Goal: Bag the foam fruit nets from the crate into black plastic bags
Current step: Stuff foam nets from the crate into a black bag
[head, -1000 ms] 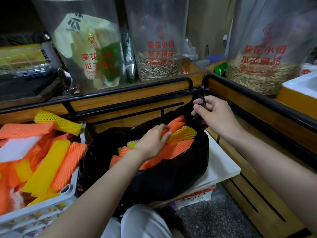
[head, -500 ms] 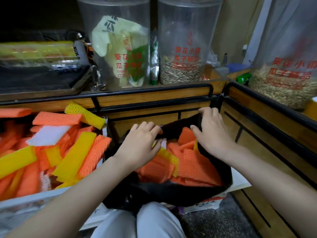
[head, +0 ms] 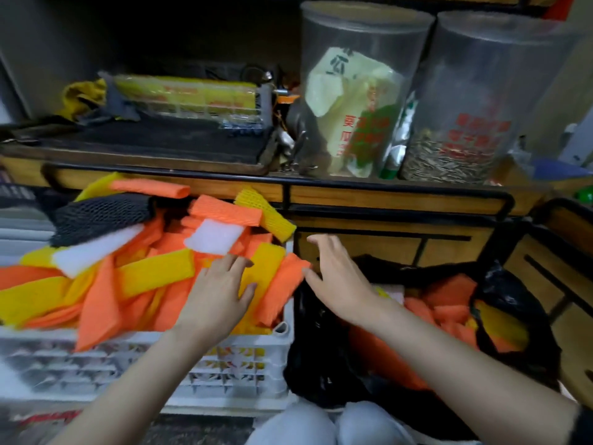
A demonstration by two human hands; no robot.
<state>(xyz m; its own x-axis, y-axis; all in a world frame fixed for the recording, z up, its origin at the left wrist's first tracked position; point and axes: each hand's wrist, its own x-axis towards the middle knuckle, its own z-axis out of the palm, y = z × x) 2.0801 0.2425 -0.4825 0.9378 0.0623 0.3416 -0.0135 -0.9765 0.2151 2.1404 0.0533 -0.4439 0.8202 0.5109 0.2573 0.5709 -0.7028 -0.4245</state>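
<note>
L hand [head: 221, 293] lies flat on nets [head: 154, 274] in crate [head: 244, 364], fingers straight, nothing gripped. R hand [head: 333, 277] is spread open and empty over the seam btw crate and bag [head: 321, 348], thumb near tip of an orange net [head: 282, 290] that overhangs the crate edge. Bag sits just right of crate, mouth open, part-full of nets.

Risks, imo: pile heaps above crate edge and foam is light + springy, so a loose two-hand scoop prob sheds pieces into the seam. No hand on bag mouth, so limp film may fold in and block the drop. Fuller bag = nets spring back out.
</note>
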